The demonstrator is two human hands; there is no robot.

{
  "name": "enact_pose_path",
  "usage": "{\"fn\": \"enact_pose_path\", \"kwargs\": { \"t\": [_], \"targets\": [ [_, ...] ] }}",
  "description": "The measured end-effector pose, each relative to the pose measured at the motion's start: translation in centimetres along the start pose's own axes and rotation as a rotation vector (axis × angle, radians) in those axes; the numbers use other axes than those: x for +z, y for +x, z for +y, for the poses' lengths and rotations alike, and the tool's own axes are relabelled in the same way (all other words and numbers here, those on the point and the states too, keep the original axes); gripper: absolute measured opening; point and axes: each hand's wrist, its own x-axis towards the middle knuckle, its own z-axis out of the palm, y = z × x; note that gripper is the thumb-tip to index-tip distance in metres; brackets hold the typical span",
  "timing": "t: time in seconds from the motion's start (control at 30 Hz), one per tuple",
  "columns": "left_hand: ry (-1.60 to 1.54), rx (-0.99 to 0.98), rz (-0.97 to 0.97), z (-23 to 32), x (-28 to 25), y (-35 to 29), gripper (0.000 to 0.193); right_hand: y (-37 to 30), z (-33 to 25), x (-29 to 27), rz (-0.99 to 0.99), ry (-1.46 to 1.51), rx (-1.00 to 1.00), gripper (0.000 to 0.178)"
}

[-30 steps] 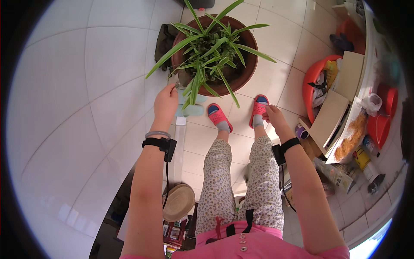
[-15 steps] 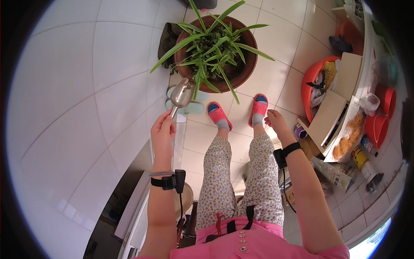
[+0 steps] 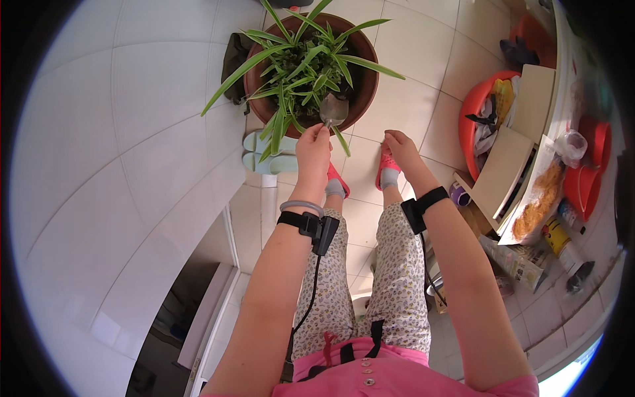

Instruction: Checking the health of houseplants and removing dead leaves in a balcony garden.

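My left hand (image 3: 313, 149) is closed around the handle of a small metal trowel (image 3: 335, 110). The trowel's blade lies over the near right part of a round brown flowerpot (image 3: 372, 86). A spider plant (image 3: 311, 74) with long, pale-edged leaves fills the pot, some leaves hanging over the rim. Whether the blade touches the soil I cannot tell. My right hand (image 3: 402, 152) hovers apart from the pot, above my right red slipper. Its fingers are pressed together, and anything between them is hidden.
Pale green slippers (image 3: 270, 163) lie left of my feet, beside the white tiled wall (image 3: 178, 119). To the right stand a red basin (image 3: 471, 126) with bags in it and a cream box (image 3: 503, 175). A yellow can (image 3: 559, 239) lies further right among packages.
The trowel has moved from left of the pot to the right and forward, over the pot's near side. My right hand has shifted forward and slightly left. The view has shifted a little.
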Motion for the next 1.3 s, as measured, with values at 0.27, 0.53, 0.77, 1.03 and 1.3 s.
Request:
{"fn": "enact_pose_path", "kwargs": {
  "t": [0.27,0.53,0.77,1.03,1.3],
  "targets": [
    [1.028,0.483,0.127,-2.1,0.2,3.9,0.034,6.5,-2.2,3.5,0.077,-0.092,-0.130,0.046],
    [1.022,0.563,0.131,-2.1,0.8,4.4,0.030,8.3,-1.0,4.3,0.090,-0.203,-0.156,0.027],
    [1.196,0.660,0.108,-1.3,1.0,5.3,0.027,8.4,-1.0,4.6,0.094,-0.223,-0.155,0.025],
    [1.395,0.750,0.029,-0.9,-1.6,4.1,0.026,8.5,-1.1,4.5,0.090,-0.165,-0.099,0.025],
    [1.364,0.797,0.107,0.3,-0.8,4.4,0.029,8.5,-0.6,4.6,0.090,-0.138,-0.111,0.025]
  ]
}}
